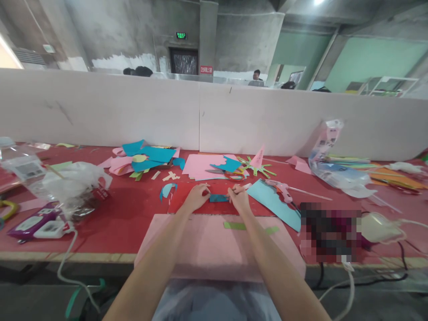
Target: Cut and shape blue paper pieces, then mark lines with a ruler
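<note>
— Where's the teal strip [219, 198]?
— On the red sheet [182, 206], pinched at its ends by the left hand [196, 196] and right hand [238, 197].
— Step?
— Probably creasing or straightening it. The next move needs even pressure from both ends.

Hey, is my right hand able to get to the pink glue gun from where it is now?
Probably yes: the pink glue gun lies just right of the right hand with nothing between, but that hand pinches the teal paper piece with the left hand.
</note>
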Demonstrator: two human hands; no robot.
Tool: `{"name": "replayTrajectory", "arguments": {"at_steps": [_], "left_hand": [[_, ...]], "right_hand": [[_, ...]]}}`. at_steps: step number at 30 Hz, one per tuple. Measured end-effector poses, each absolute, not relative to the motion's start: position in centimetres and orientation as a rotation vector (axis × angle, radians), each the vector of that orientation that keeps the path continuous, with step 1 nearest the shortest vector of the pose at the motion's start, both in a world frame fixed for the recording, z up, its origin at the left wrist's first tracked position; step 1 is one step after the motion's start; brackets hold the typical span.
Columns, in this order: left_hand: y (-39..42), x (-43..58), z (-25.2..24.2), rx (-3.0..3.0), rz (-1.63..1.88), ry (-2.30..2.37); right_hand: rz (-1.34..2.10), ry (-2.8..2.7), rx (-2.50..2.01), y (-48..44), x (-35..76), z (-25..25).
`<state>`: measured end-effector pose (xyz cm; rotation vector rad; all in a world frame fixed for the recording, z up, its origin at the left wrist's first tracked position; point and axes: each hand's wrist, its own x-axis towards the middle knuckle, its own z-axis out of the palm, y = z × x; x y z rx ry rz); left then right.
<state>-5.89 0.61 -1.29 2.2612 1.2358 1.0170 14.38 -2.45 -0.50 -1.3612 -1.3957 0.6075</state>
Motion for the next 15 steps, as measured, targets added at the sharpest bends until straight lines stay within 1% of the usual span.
{"name": "replayTrajectory", "arguments": {"at_steps": [11, 15], "left_hand": [[0.64, -5.98, -1.38, 2.268, 1.015, 1.243], [0.62, -5.98, -1.36, 2.275, 1.014, 1.24]], "right_hand": [[0.653, -1.372, -1.394, -2.87, 14.22, 0.05], [0.623, -1.339, -1.43, -2.79, 14.24, -0.02]]}}
